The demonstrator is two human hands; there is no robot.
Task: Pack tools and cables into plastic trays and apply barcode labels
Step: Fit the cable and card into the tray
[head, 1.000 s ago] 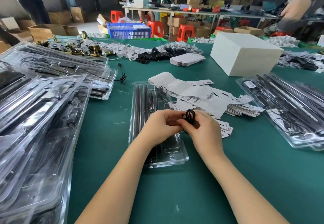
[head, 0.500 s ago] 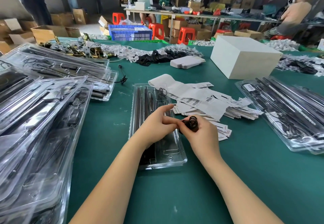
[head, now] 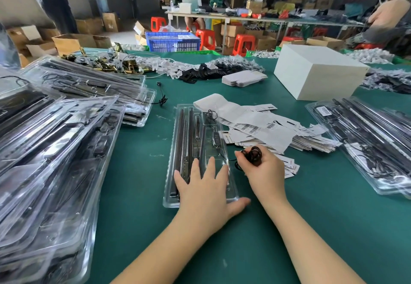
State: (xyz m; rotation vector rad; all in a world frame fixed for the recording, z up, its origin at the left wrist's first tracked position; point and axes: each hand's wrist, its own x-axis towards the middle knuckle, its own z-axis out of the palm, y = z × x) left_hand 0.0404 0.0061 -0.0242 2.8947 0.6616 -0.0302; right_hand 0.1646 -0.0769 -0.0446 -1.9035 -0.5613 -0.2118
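A clear plastic tray (head: 178,128) lies lengthwise on the green table in front of me, with long black tools (head: 181,132) in its left slots and a small cable at its far end. My left hand (head: 204,186) rests flat on the tray's near end, fingers spread. Just right of the tray, my right hand (head: 264,170) grips a coiled black cable (head: 253,153), and a loose loop of it hangs by the tray's edge. Barcode labels (head: 251,128) lie in a loose heap right of the tray.
Stacks of filled clear trays (head: 55,150) crowd the left side, and more trays (head: 373,137) lie at the right. A white box (head: 315,72) stands at the back right. Black cables, white parts and brass hardware (head: 106,63) lie across the far table. People work beyond it.
My hands have parted. The left hand let go of the cable and dropped flat onto the tray's near end. The right hand keeps the coiled cable and has moved right of the tray.
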